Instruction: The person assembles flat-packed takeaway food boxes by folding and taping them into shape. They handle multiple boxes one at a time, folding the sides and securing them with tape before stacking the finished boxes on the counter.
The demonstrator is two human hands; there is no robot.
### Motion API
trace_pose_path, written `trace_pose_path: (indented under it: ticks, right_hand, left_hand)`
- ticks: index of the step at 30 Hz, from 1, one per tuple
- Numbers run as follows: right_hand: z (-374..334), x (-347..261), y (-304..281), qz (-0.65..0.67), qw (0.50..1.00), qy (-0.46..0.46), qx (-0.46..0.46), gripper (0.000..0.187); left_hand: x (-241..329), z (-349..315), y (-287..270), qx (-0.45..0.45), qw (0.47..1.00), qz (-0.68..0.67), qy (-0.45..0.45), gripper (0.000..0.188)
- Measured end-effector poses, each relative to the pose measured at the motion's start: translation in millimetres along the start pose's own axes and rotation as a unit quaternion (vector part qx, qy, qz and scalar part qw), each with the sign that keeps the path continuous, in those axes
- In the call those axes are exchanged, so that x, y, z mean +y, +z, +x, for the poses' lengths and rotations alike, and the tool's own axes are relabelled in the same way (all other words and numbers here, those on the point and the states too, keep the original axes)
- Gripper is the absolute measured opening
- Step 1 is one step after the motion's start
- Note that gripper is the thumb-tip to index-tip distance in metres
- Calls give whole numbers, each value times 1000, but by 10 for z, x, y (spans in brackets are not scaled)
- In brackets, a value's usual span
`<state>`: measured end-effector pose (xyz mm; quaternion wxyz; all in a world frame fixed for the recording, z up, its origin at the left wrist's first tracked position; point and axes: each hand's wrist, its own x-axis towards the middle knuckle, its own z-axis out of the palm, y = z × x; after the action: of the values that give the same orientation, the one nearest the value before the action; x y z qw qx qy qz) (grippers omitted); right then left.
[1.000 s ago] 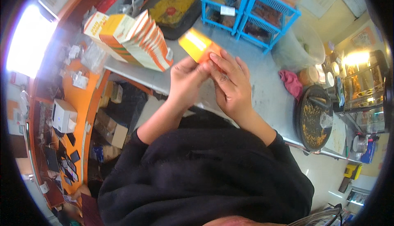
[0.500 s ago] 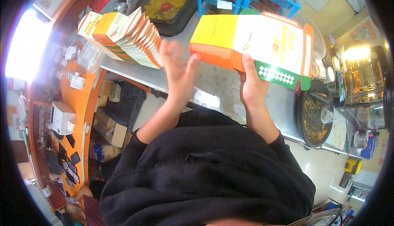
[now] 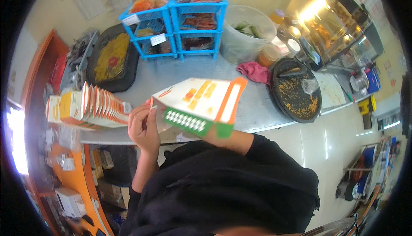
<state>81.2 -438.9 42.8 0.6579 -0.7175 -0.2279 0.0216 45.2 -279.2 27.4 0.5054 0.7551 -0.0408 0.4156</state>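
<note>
A partly folded food carton [image 3: 191,96], white with orange and yellow print and green checked flaps, is held up over the front of the metal counter. My left hand [image 3: 145,126] is closed, thumb and fingers pinching the carton's left edge. My right forearm [image 3: 236,142] reaches up under the carton, whose panels hide that hand's fingers. Just beyond my left hand stands a row of folded, nested cartons [image 3: 96,107] in the same colours.
Behind are a dark tray of yellow food [image 3: 110,58], blue stacked baskets [image 3: 198,8] and a translucent tub [image 3: 249,30]. To the right, a pink cloth [image 3: 254,71] lies by a round black pan with crumbs [image 3: 296,101]. A lit glass display case [image 3: 330,34] stands beyond.
My left hand, open and blurred half a second ago, has closed on the carton's edge. The carton's panels now angle together, and my right hand has gone behind them. The view has swung right.
</note>
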Motion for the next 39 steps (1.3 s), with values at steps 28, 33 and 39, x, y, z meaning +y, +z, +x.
trace_pose_path:
  ticks: [28,33,39]
  right_hand:
    - [143,45,-486,-365,925,90,42,22]
    - [51,211,-512,-259,939,-178,139,17]
    - [-218,87,-267,-274,934,-227,21,19]
  left_hand:
    - [-411,-362,69,-107,879,-224,-406,42]
    - [-145,-196,14,-443,766,-68,-460,54]
    - [-8,-165,196,-135,874,-240,-401,41]
